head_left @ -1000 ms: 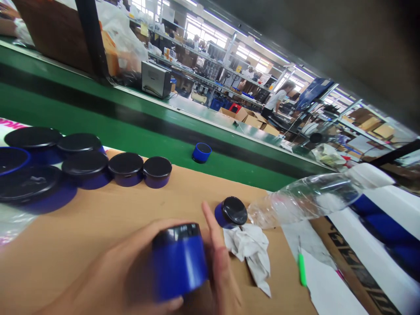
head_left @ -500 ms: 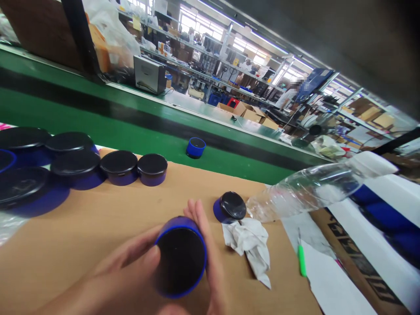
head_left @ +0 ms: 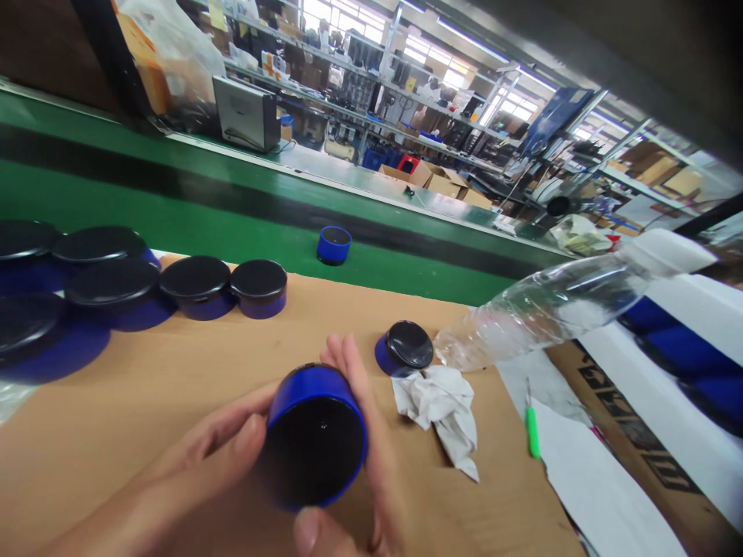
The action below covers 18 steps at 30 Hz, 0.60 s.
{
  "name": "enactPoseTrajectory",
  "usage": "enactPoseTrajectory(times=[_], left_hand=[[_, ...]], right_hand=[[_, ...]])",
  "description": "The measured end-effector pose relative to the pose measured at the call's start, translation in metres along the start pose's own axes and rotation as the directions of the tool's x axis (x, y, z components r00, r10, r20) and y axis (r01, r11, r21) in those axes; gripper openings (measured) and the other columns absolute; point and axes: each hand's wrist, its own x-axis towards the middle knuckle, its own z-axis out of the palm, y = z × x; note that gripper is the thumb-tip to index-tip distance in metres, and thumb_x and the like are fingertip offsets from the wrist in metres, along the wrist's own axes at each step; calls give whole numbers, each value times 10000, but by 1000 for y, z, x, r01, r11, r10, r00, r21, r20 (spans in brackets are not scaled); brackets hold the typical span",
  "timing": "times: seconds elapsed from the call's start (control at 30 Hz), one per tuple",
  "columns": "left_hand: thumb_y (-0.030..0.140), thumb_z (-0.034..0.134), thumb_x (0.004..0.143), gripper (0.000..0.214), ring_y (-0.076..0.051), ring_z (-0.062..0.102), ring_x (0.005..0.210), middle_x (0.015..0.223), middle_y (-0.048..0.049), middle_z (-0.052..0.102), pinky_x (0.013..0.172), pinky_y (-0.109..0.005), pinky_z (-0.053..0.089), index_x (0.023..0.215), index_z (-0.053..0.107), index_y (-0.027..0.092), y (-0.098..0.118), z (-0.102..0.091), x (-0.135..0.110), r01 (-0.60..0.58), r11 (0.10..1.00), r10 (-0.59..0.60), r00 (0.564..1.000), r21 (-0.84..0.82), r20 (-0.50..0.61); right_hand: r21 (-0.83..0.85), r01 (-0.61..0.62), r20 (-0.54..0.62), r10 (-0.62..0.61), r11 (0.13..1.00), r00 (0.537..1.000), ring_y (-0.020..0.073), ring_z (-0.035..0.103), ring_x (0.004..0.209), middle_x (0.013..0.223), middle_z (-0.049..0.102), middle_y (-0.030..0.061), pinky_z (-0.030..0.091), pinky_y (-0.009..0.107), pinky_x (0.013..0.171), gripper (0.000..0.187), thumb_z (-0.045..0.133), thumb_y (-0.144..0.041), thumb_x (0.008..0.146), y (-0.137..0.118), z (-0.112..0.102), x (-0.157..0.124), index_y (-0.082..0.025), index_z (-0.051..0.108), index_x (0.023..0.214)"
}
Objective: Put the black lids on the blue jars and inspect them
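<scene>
A blue round speaker (head_left: 315,437) with a black face turned towards me sits between both hands above the cardboard sheet (head_left: 174,371). My left hand (head_left: 191,464) wraps its left side, thumb on the rim. My right hand (head_left: 365,456) presses flat against its right side, fingers stretched up and thumb under the bottom edge. Just beyond lies another blue speaker with a black top (head_left: 405,348), next to a crumpled white cloth (head_left: 441,406).
Several blue speakers with black tops (head_left: 197,286) stand in a row at the left. One blue speaker (head_left: 334,244) sits on the green conveyor belt (head_left: 174,224). A clear plastic bottle (head_left: 551,305) lies at the right, a green pen (head_left: 532,429) below it. Shelves and boxes fill the background.
The speaker in my hands has turned from showing its blue side wall to showing its black face. The view has shifted slightly right and down.
</scene>
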Motion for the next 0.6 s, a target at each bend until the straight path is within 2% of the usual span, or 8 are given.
enactPoseTrajectory(times=[0.07,0.1,0.17,0.23,0.33,0.43,0.5,0.6], left_hand=[[639,753,825,389,-248,704,1179,1208,88,756,1047,-320,582,1161,752,441,7,9,-4,82,958,-91,996,-275,-19],[590,791,814,330,-239,691,1203,1217,102,751,1063,-301,568,1104,775,434,8,12,-6,89,935,-105,994,-342,-29],[560,785,833,261,-224,681,1219,1223,121,745,1046,-269,572,1060,788,431,7,11,-7,72,936,-93,995,-345,-44],[565,780,835,309,-224,647,1270,1267,131,725,1076,-261,546,1117,768,442,3,7,-6,78,946,-96,994,-315,-43],[627,777,806,465,-239,583,1350,1353,112,682,1158,-303,475,1231,714,448,-4,1,-2,71,971,-90,993,-228,-75],[666,741,817,476,-254,598,1333,1312,78,711,1166,-362,469,1231,716,432,-5,-1,0,20,992,-31,996,-123,-85],[670,738,817,446,-261,618,1310,1271,69,733,1087,-349,544,1185,742,418,-2,1,0,22,991,-31,997,-129,-71],[655,788,775,449,-256,616,1317,1288,63,726,908,-241,626,1150,758,408,5,8,-4,83,971,-99,993,-226,-61]], right_hand=[[6,18,-1,-18,1000,1000,297,310,1522,1683,230,-37,393,449,1235,1076,776,-488,894,-1,0,-1,-402,8,1643],[6,19,-2,-19,1000,1000,301,316,1519,1680,243,-20,397,452,1232,1002,732,-455,937,-2,0,-1,-378,31,1649],[-3,-2,-9,2,1000,1000,300,328,1514,1669,281,-4,399,470,1228,882,644,-421,997,-5,0,-1,-346,60,1655],[-16,-37,-16,37,999,999,286,343,1509,1652,322,-27,398,487,1229,815,586,-432,1018,-7,0,0,-360,76,1651],[-13,-64,-37,63,998,997,261,316,1520,1658,291,-88,369,465,1252,832,572,-499,992,-9,1,-1,-409,56,1640],[33,-51,-17,51,998,999,260,288,1529,1667,251,-101,333,451,1269,836,576,-529,974,-10,-1,-2,-410,82,1638],[64,-33,16,32,997,999,265,329,1513,1651,300,-87,343,475,1258,749,542,-503,1005,-10,-5,-1,-409,144,1632],[108,11,27,-14,994,1000,269,368,1495,1642,331,-61,356,496,1237,649,499,-475,1046,-10,-10,0,-407,207,1622]])
